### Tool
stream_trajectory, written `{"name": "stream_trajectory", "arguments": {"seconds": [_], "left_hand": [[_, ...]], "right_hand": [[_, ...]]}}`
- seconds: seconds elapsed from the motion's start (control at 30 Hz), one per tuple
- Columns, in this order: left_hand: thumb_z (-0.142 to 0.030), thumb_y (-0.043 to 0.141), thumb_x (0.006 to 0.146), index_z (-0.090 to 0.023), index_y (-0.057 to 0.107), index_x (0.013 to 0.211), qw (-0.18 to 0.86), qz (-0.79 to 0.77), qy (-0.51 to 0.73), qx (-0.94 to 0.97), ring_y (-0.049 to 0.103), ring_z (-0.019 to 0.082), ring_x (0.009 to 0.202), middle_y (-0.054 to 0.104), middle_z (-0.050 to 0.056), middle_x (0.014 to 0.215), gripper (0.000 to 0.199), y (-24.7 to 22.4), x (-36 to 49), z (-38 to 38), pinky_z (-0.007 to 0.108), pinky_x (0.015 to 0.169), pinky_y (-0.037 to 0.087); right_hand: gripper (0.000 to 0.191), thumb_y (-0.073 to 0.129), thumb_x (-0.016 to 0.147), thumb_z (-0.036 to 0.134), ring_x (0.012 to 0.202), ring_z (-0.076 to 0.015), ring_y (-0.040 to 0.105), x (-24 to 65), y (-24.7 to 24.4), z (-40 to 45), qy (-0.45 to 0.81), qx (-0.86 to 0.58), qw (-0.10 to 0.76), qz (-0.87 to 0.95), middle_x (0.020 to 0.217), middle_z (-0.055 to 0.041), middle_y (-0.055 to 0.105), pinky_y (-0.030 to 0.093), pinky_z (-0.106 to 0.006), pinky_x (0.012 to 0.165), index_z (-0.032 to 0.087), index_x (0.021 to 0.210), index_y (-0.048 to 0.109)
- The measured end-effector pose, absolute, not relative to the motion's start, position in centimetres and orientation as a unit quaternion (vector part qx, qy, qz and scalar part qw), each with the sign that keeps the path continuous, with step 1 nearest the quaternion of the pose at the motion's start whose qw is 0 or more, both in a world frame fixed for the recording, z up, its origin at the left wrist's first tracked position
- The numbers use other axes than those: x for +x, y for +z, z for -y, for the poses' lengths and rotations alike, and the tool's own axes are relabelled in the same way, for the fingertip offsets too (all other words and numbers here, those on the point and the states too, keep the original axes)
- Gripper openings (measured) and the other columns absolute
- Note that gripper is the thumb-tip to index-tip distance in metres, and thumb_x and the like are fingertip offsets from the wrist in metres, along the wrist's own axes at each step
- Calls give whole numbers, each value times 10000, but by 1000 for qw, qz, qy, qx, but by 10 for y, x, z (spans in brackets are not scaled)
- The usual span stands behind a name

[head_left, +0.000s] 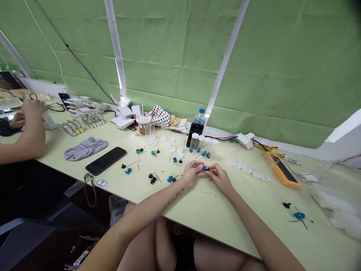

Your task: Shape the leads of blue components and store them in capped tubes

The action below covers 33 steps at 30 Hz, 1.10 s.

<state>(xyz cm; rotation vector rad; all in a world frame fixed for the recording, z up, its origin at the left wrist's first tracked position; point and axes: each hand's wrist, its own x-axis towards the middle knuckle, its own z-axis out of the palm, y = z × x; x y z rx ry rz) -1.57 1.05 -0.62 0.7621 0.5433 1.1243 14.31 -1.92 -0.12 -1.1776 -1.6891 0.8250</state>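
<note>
My left hand [192, 173] and my right hand [220, 178] meet over the table, fingertips closed on a small blue part [204, 169] with a black piece at its right end. The fingers hide some of it. A bent metal key [210, 193] lies on the table just below the hands. To the left are small blue parts [170, 178], black knobs [152, 179] and thin metal pins. Behind the hands stand clear tubes [201, 146] with white caps and blue parts inside.
A phone [106, 160] and grey cloth [86, 148] lie left, near another person's arm [33, 128]. White lids [247, 170] and an orange multimeter [282, 170] are right. A bottle [199, 116] and a propped phone [194, 132] stand behind. The table edge [214, 241] is close.
</note>
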Motion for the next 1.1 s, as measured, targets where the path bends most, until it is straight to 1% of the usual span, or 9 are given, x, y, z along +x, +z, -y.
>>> {"name": "stream_trajectory", "arguments": {"seconds": [0.17, 0.37, 0.57, 0.73, 0.83, 0.93, 1.0, 1.1], "left_hand": [[-206, 698, 698, -87, 576, 868, 746, -244, 513, 349, 648, 169, 718, 660, 126, 876, 241, -7, -16, -11, 357, 727, 541], [-203, 702, 696, -90, 576, 868, 746, -258, 509, 343, 641, 141, 684, 664, 120, 872, 241, -5, -16, -10, 276, 656, 539], [-201, 701, 696, -88, 572, 862, 747, -252, 508, 346, 646, 154, 686, 663, 118, 865, 238, -3, -16, -9, 321, 696, 539], [-204, 702, 696, -87, 574, 866, 746, -250, 509, 348, 646, 157, 706, 662, 123, 872, 242, -5, -15, -10, 345, 724, 537], [-214, 701, 699, -89, 576, 866, 746, -246, 511, 348, 645, 154, 703, 663, 123, 871, 243, -6, -15, -10, 331, 710, 540], [-215, 700, 699, -89, 581, 870, 746, -249, 511, 347, 644, 148, 694, 661, 128, 883, 243, -7, -15, -11, 285, 658, 540], [-214, 700, 699, -89, 583, 876, 744, -250, 512, 348, 643, 145, 697, 659, 128, 891, 247, -7, -16, -11, 269, 643, 538], [-212, 701, 697, -86, 580, 871, 744, -250, 513, 348, 644, 151, 702, 659, 126, 884, 247, -7, -16, -11, 292, 668, 543]], "right_hand": [[271, 552, 808, 463, 519, -137, 565, 143, 0, 19, 335, -476, 442, 683, 656, -5, 623, 479, -274, 526, 210, 885, 492], [292, 599, 781, 447, 531, -139, 579, 143, 2, 20, 306, -476, 438, 699, 631, 18, 582, 484, -274, 553, 208, 917, 499], [299, 568, 789, 483, 542, -152, 583, 142, 2, 20, 325, -477, 440, 688, 662, -17, 628, 500, -295, 547, 206, 884, 504], [336, 550, 783, 525, 537, -154, 576, 142, 2, 20, 333, -478, 442, 682, 654, -24, 629, 507, -299, 531, 204, 873, 510], [326, 541, 798, 510, 537, -152, 574, 141, 2, 20, 319, -483, 436, 689, 644, -11, 610, 506, -302, 548, 207, 911, 503], [352, 572, 784, 497, 523, -151, 582, 142, 3, 21, 300, -483, 435, 698, 617, 22, 576, 500, -301, 561, 213, 973, 482], [371, 589, 767, 503, 523, -152, 590, 142, 3, 21, 299, -482, 438, 697, 621, 26, 573, 499, -296, 556, 213, 968, 474], [355, 583, 767, 513, 530, -153, 597, 142, 2, 20, 307, -480, 440, 694, 646, 7, 597, 502, -297, 554, 210, 916, 472]]}}
